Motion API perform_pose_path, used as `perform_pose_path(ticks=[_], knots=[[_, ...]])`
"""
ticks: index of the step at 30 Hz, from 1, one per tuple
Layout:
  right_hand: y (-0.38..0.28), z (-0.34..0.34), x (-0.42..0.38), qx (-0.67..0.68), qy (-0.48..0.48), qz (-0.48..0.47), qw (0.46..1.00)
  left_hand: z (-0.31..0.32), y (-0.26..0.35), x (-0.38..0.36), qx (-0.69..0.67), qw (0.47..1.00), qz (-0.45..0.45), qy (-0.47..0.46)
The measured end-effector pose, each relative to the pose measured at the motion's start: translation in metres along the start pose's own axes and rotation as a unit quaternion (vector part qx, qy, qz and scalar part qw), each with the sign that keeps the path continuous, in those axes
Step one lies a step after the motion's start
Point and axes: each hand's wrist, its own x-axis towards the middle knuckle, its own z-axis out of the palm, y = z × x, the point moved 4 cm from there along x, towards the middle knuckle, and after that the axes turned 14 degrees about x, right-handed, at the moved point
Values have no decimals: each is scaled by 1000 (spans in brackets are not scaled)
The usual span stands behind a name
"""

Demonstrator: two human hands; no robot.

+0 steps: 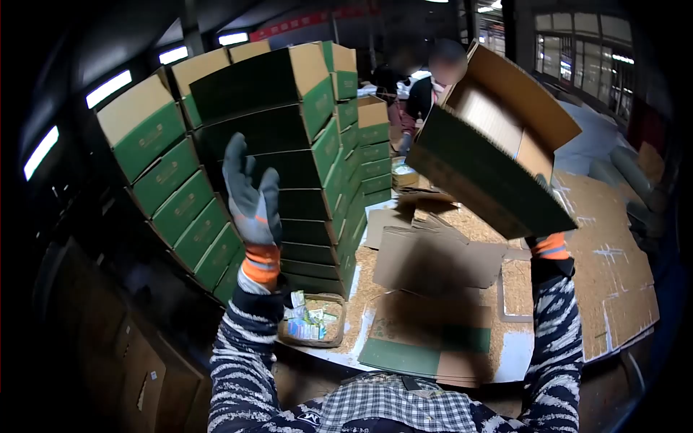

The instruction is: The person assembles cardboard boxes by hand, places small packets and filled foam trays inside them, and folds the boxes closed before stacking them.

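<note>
On the right, above the flattened cardboard pieces (440, 256) on the tabletop (511, 357), an open green cardboard box (491, 173) hangs tilted in the right hand (543, 189), its fingers gripping the side wall. To the left, the gloved left hand (253, 198) is raised empty, fingers spread wide, in front of the stacked green boxes (307, 184), with a small basket of packets (339, 333) near below.

The right hand (548, 242) holds a tilted open box (491, 169).
</note>
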Motion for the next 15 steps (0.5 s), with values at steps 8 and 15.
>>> perform_pose_path(ticks=[8,15], knots=[[-122,122,204,-198,36,-287,936,-80,-130,184,117,984,-45,123],[-141,291,326,-158,52,-160,973,-71,-223,181,116,978,-165,-52]])
